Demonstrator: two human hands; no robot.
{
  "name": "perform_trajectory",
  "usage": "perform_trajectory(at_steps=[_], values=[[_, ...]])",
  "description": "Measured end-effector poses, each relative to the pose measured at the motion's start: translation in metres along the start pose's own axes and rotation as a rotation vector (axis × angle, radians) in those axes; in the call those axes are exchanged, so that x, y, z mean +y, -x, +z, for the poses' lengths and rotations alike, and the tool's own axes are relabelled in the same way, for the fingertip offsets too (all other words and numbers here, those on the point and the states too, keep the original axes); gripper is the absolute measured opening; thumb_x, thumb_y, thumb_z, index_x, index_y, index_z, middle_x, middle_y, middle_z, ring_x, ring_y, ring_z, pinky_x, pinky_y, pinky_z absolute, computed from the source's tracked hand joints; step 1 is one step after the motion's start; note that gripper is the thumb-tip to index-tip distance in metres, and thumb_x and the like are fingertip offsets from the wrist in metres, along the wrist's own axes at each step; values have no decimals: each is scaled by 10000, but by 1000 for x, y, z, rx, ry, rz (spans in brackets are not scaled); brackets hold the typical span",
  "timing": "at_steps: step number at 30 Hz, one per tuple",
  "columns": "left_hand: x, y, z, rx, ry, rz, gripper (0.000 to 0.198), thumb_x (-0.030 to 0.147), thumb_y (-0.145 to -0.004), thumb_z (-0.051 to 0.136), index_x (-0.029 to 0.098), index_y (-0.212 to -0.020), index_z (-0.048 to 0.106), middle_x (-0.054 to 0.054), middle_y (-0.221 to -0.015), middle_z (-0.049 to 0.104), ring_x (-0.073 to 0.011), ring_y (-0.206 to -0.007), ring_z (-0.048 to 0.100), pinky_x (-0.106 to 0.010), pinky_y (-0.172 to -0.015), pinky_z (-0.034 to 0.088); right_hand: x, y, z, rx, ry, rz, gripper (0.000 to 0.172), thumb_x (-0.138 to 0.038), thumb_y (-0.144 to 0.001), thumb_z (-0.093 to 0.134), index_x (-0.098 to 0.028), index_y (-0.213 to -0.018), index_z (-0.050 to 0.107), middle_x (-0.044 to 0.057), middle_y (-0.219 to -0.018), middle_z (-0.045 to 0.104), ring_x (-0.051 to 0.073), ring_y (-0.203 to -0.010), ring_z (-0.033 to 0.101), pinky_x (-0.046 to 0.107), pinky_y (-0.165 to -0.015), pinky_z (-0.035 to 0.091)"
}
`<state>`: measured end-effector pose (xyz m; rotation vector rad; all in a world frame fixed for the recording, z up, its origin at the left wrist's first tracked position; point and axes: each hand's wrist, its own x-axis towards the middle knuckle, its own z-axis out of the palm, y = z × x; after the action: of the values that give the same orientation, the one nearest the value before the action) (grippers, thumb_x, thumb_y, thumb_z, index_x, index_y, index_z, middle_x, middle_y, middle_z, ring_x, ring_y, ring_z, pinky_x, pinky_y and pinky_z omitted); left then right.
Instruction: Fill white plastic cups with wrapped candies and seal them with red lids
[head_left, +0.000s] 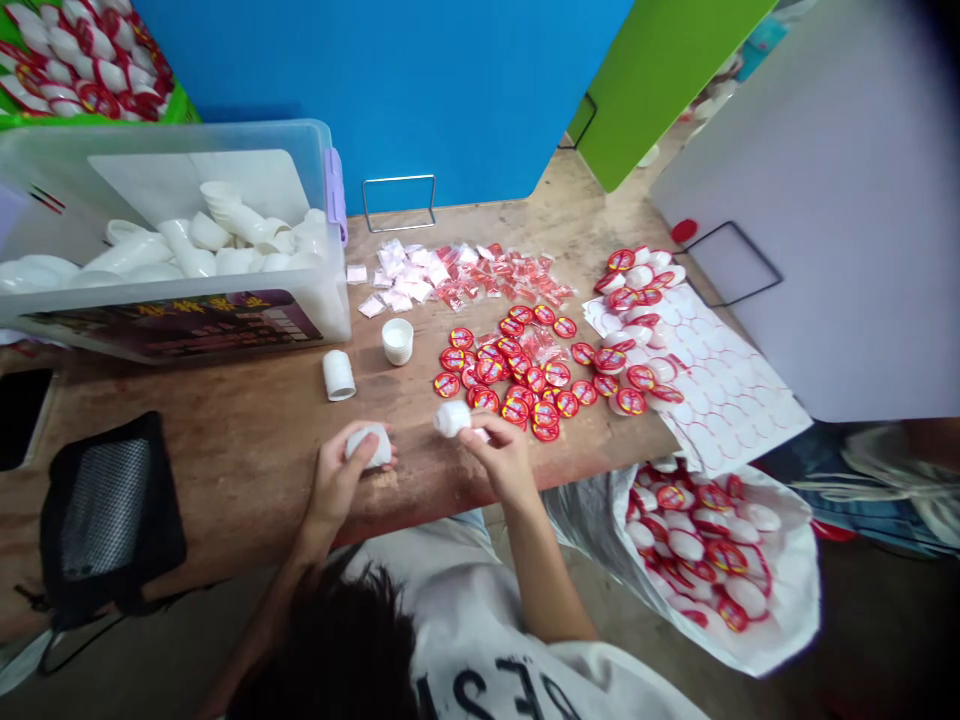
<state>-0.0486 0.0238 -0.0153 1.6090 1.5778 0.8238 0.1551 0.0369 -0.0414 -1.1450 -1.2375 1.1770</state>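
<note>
While bin holds cups, sack holds red-topped cups.

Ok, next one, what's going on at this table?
A person is handling small white pieces at a wooden table. The left hand holds a white cup-like piece, and the right hand holds another white piece. Just beyond them stands a white cup stack. Red discs lie in a loose pile near the right hand, with small packets behind. A clear box of white cups stands at left; a bag at right holds red-and-white pieces.
</note>
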Motion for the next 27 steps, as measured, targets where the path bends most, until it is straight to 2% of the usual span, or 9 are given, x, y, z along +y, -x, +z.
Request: perform_trajectory(at_steps=[2,5,9,11,13,15,19,23,27], values=[[-10,-5,-4,29,-51,4,355,380,-888,460,111,-1072,602,-96,-888,701,-207,-779,664,-326,-715,523,-3,-1,-8,60,82,-53,135,-327,-799,650,-209,-736,659,13,-733,617,159,-712,563,278,-662,435],[-19,-13,0,59,-184,50,326,290,-761,648,191,-1071,652,-105,-1140,633,-277,-1078,552,-443,-954,410,-5,-1,-8,-26,191,-110,98,-291,-816,635,-204,-782,665,34,-788,626,174,-768,580,289,-689,445],[-12,-17,12,10,-313,122,387,126,-744,630,278,-1099,664,-76,-1234,598,-308,-1216,432,-527,-1036,280,-5,3,0,-104,273,-130,102,-254,-867,562,-194,-838,640,53,-852,618,186,-845,586,291,-726,450],[-4,-15,15,-15,-356,208,490,148,-737,660,284,-1204,599,-74,-1342,523,-309,-1274,375,-529,-1063,248,-7,6,3,-146,313,-132,116,-224,-892,514,-196,-881,627,60,-895,607,184,-873,577,293,-755,452],[4,-12,15,-69,-308,309,584,228,-742,689,265,-1297,513,-90,-1379,479,-287,-1279,384,-491,-1071,283,-11,10,4,-215,348,-136,151,-190,-909,469,-199,-936,618,64,-924,590,183,-897,564,302,-790,452],[10,-9,17,-135,-165,344,536,270,-775,664,242,-1288,514,-98,-1305,533,-241,-1209,474,-423,-1036,368,-18,13,5,-298,379,-149,199,-158,-917,435,-209,-1000,608,67,-956,581,189,-940,550,319,-834,450],[13,-4,24,-116,83,215,306,228,-796,622,212,-1101,632,-85,-1158,621,-208,-1110,564,-386,-1006,418,-27,21,2,-391,380,-149,345,-127,-919,384,-250,-1216,510,83,-1135,537,193,-1092,508,359,-952,428],[12,-1,31,-116,438,-71,472,218,-688,704,183,-1143,583,-113,-1220,600,-229,-1146,562,-384,-998,437,-21,29,2,-190,213,-60,418,-194,-879,493,-232,-1283,393,102,-1161,514,186,-1069,544,340,-919,475],[13,1,33,-183,587,-211,500,213,-635,739,140,-1107,589,-139,-1172,637,-242,-1071,616,-381,-946,482,-14,33,6,85,-33,24,217,-235,-772,650,-227,-962,544,45,-909,624,169,-851,627,278,-737,529]])
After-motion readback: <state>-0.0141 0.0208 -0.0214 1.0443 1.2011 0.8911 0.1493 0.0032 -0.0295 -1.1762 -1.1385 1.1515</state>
